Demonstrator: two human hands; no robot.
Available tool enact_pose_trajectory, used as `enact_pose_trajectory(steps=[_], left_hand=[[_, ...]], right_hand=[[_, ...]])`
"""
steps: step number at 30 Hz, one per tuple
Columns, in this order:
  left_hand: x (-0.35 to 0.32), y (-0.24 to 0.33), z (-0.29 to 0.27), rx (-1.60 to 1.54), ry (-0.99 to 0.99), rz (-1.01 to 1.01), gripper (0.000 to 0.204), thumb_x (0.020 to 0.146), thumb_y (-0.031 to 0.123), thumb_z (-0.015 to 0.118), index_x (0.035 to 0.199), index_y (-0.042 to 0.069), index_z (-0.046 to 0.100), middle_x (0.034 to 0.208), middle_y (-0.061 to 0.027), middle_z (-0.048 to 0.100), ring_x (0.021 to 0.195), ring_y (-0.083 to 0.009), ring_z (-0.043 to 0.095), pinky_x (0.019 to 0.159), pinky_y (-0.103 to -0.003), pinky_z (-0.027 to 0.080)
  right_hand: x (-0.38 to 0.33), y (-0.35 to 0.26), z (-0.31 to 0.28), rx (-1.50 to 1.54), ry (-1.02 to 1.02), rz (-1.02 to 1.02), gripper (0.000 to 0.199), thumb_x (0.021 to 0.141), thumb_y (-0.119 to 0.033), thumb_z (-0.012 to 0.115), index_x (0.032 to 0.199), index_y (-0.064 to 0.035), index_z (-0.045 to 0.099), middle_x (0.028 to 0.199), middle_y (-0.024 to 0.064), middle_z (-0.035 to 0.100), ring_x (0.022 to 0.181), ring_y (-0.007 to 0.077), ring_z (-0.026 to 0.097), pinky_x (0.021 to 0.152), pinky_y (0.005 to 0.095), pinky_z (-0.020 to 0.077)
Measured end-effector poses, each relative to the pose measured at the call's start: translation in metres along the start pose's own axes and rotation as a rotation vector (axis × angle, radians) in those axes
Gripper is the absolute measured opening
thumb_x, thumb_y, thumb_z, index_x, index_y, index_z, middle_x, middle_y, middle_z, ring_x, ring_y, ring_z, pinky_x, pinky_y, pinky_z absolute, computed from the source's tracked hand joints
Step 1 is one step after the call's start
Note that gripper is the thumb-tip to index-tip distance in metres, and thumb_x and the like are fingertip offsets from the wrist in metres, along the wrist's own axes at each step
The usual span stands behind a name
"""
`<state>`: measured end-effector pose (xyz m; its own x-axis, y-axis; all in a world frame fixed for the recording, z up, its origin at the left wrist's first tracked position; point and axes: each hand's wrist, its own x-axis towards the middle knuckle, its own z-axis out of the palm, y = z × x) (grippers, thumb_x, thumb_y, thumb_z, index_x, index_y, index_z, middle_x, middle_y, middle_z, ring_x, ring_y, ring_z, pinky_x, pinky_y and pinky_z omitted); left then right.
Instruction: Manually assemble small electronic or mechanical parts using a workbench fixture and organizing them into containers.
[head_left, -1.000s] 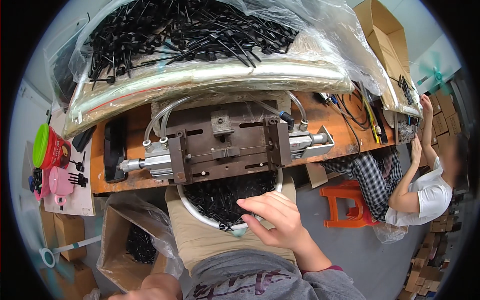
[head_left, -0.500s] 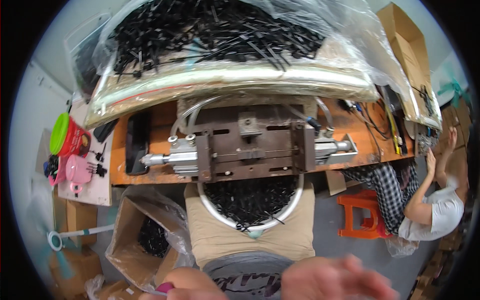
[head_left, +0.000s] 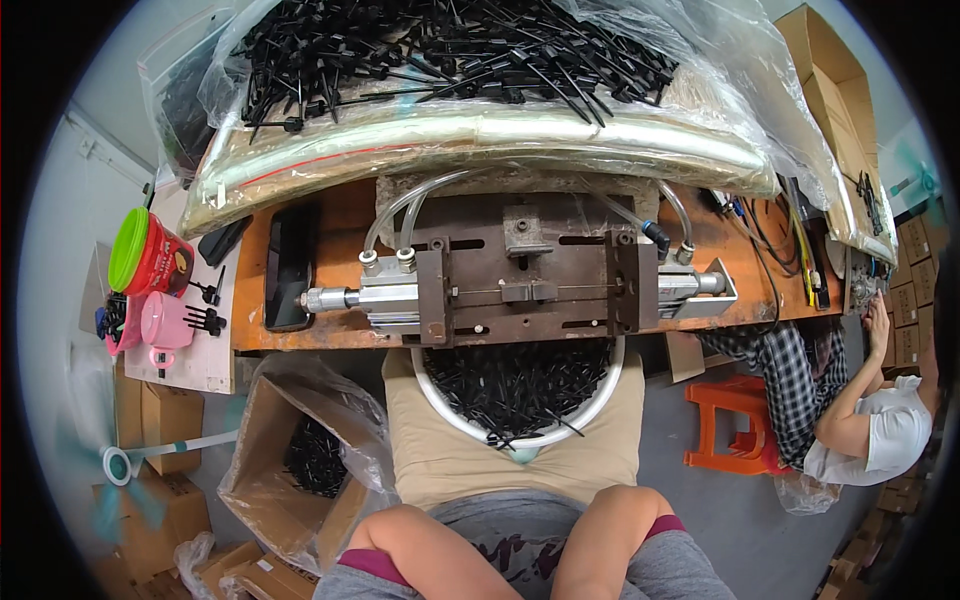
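Note:
Neither of my hands shows. My bent left arm (head_left: 428, 545) and bent right arm (head_left: 612, 532) rise from grey sleeves at the lower edge, elbows forward, over my lap. Nearest to them is a round white-rimmed container (head_left: 430, 412) on my lap, filled with small black plastic pieces (head_left: 520, 385). Beyond it, at the bench's front edge, stands a dark metal fixture (head_left: 475, 270) with a silver cylinder on each side. A small block (head_left: 528, 291) sits at its middle, on a thin rod. Clear air tubes (head_left: 408, 215) run to the cylinders.
A plastic-lined tray (head_left: 480, 135) heaped with black tie-like parts (head_left: 480, 60) stands behind the fixture. A phone (head_left: 288, 275), red bucket (head_left: 165, 255) and pink cup (head_left: 165, 320) are left. An open carton (head_left: 255, 470) stands below. A co-worker (head_left: 860, 430) sits right, near an orange stool (head_left: 730, 410).
Both hands have left the view at the lower edge; my right one was blurred with motion there. My elbows are now raised forward. The whole scene has shifted slightly right.

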<state>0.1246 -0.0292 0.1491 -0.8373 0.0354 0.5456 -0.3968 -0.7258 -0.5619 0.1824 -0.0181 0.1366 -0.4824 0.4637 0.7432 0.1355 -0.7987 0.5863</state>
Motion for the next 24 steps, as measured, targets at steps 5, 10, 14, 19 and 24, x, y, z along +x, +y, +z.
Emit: enact_pose_trajectory(steps=[5,10,14,19,24], left_hand=[[0.003,0.008,-0.003,0.29,-0.074,-0.038,0.046,0.1,0.023,0.036,0.136,-0.005,0.039,0.139,-0.0259,0.042,0.128,-0.0311,0.045,0.111,-0.038,0.03],[-0.002,0.021,-0.014,0.685,-0.143,-0.014,0.049,0.099,0.025,0.039,0.139,-0.002,0.037,0.139,-0.0294,0.039,0.127,-0.0348,0.045,0.109,-0.043,0.031],[-0.012,0.032,-0.037,0.898,-0.232,0.047,0.052,0.097,0.027,0.041,0.141,0.0,0.034,0.139,-0.0321,0.037,0.126,-0.0378,0.044,0.107,-0.046,0.032],[-0.031,0.066,-0.09,1.722,-0.405,0.423,0.056,0.095,0.029,0.043,0.144,0.003,0.032,0.139,-0.0356,0.034,0.125,-0.0416,0.044,0.104,-0.051,0.033],[-0.021,0.108,-0.088,1.854,-0.691,-0.305,0.068,0.093,0.038,0.042,0.148,0.006,0.021,0.149,-0.0406,0.012,0.137,-0.048,0.028,0.11,-0.057,0.025]], right_hand=[[-0.011,-0.029,-0.039,-1.763,-0.163,-0.305,0.046,0.101,-0.024,0.034,0.139,0.0003,0.041,0.14,0.0134,0.048,0.124,0.0206,0.046,0.102,0.0353,0.0373],[-0.039,-0.076,-0.08,-2.753,-0.466,-0.558,0.048,0.099,-0.027,0.04,0.139,-0.0019,0.039,0.138,0.0183,0.047,0.12,0.0277,0.048,0.098,0.0417,0.0403],[-0.046,-0.095,-0.082,-2.8,-0.582,-0.632,0.051,0.097,-0.03,0.044,0.14,-0.0036,0.038,0.137,0.0221,0.047,0.117,0.0335,0.05,0.094,0.0468,0.0427],[-0.058,-0.115,-0.078,-2.852,-0.504,-0.499,0.055,0.095,-0.033,0.05,0.14,-0.0058,0.036,0.135,0.0269,0.046,0.113,0.0406,0.052,0.09,0.0533,0.0458],[-0.059,-0.118,-0.055,-2.64,-0.101,-0.042,0.062,0.094,-0.028,0.052,0.146,-0.0021,0.03,0.145,0.035,0.031,0.128,0.0489,0.043,0.101,0.0542,0.0371]])
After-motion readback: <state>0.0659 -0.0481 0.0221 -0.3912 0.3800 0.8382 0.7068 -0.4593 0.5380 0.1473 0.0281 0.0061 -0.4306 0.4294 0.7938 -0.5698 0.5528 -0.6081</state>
